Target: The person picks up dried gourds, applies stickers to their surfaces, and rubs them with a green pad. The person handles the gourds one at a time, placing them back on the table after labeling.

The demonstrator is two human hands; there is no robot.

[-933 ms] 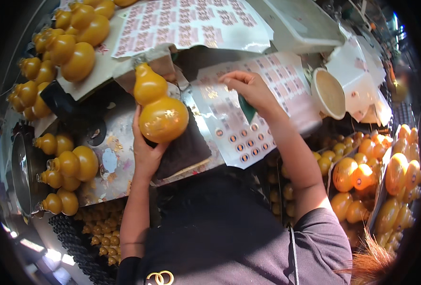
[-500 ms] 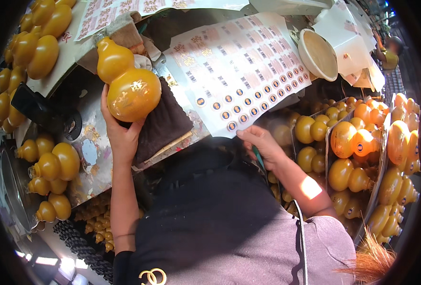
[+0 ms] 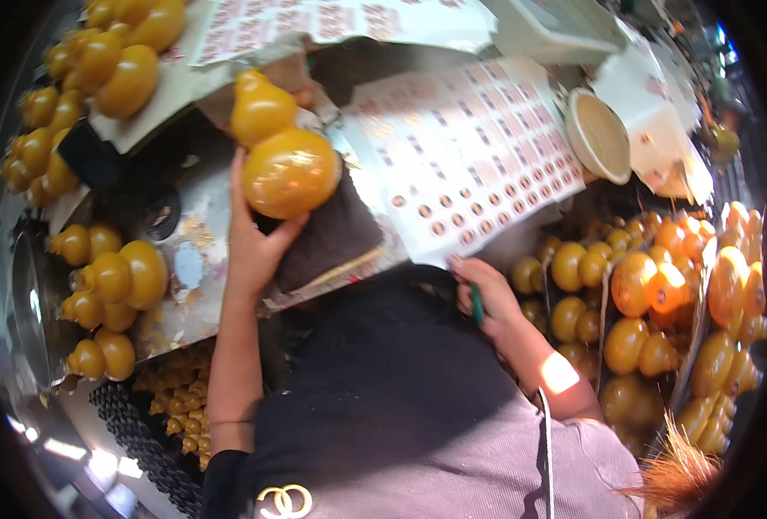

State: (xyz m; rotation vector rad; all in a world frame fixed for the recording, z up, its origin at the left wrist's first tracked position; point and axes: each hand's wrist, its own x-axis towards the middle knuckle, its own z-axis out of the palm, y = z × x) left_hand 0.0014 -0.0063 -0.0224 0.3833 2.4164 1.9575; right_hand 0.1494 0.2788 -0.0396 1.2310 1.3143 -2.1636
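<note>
Golden gourd (image 3: 281, 147), one, left hand (image 3: 253, 242) gripping (right hand (image 3: 485, 298): green tool (image 3: 477, 304)).

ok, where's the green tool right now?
Head view, lower right of centre: the green tool is in the right hand, just below the sticker sheet.

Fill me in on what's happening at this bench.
A person steadies a yellow gourd with the left hand, the gourd resting on a dark cloth. The right hand holds a green tool near the lower edge of a sticker sheet. More gourds fill boxes at the right and lie piled at the left.
</note>
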